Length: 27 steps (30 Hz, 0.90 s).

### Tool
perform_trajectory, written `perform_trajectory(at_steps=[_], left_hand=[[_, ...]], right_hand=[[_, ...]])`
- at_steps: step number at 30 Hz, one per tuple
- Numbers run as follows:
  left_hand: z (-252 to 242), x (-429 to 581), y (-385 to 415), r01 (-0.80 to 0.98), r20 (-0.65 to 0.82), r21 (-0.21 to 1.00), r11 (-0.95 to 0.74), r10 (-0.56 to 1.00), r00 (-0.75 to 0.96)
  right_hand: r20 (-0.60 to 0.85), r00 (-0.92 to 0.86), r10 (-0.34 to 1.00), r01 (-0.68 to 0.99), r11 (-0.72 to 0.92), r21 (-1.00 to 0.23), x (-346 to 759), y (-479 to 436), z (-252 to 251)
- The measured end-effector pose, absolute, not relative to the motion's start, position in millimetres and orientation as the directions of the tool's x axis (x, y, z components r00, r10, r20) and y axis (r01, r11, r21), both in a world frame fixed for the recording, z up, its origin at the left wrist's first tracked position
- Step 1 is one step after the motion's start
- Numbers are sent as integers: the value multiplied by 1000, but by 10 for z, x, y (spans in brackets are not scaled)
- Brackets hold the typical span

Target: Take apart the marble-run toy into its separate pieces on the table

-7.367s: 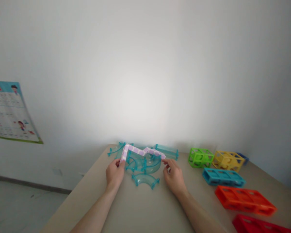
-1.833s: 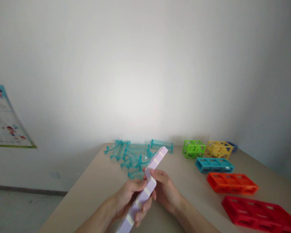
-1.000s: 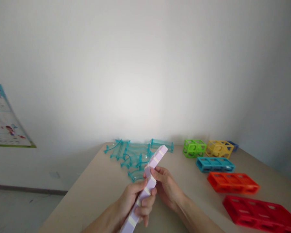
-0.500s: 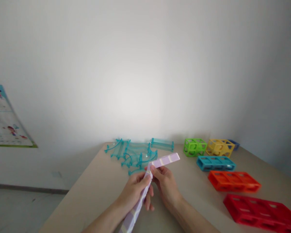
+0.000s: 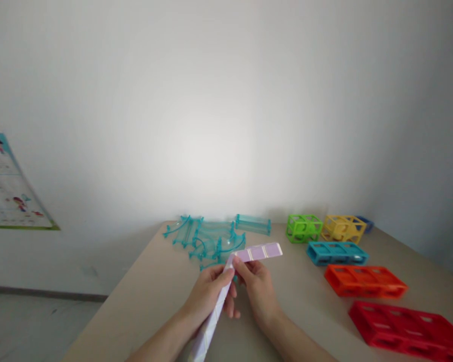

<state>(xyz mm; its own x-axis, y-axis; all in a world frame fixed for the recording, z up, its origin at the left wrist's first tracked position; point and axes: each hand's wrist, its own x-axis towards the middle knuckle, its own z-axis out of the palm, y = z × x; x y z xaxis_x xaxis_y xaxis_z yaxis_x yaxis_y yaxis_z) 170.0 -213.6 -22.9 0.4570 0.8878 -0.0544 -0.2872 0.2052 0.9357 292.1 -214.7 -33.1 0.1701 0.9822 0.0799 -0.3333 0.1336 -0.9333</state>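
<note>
Left hand (image 5: 207,290) and right hand (image 5: 259,287) grip a jointed lilac-and-white plastic-looking bar (image 5: 257,252) beside its bend, probably to steady that joint.

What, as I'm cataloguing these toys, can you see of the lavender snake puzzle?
The lavender snake puzzle looks plastic, its segments divided by whitish seams. It bends: one leg points right, the other toward the picture's bottom edge. It's held above the table: left hand below the bend, right hand at it.
</note>
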Motion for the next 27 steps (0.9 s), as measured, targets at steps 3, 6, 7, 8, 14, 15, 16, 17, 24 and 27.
perform_trajectory(at_steps=[3,6,7,8,14,15,16,17,24,27], left_hand=[[-260,1672,-2098,-281,-108,920,273,866,488],[-314,1663,-2067,-261,-168,895,363,813,557],[-330,1665,-2064,-246,-188,888,388,796,575],[-342,1668,-2065,-235,-205,884,405,785,584],[-339,1668,-2094,-239,-195,895,377,811,551],[-339,1666,-2093,-236,-188,900,367,814,550],[-343,1665,-2091,-234,-181,904,358,815,551],[-350,1665,-2088,-230,-174,908,349,815,552],[-373,1689,-2117,-210,-223,892,401,792,568],[-333,1697,-2162,-184,-216,900,394,772,598]], right_hand=[[69,245,967,-391,164,-906,2982,-2100,-367],[135,254,958,-398,230,-888,3067,-2070,-347],[157,235,959,-383,240,-892,3088,-2071,-331],[174,208,963,-370,242,-897,3103,-2077,-314],[258,-32,965,-293,238,-926,3086,-2125,-271],[262,-37,964,-265,243,-933,3081,-2120,-270],[258,-28,966,-235,245,-941,3079,-2112,-267],[248,-10,969,-206,241,-949,3080,-2103,-261],[189,71,979,-44,192,-980,3114,-2073,-210],[155,152,976,33,152,-988,3126,-2054,-234]])
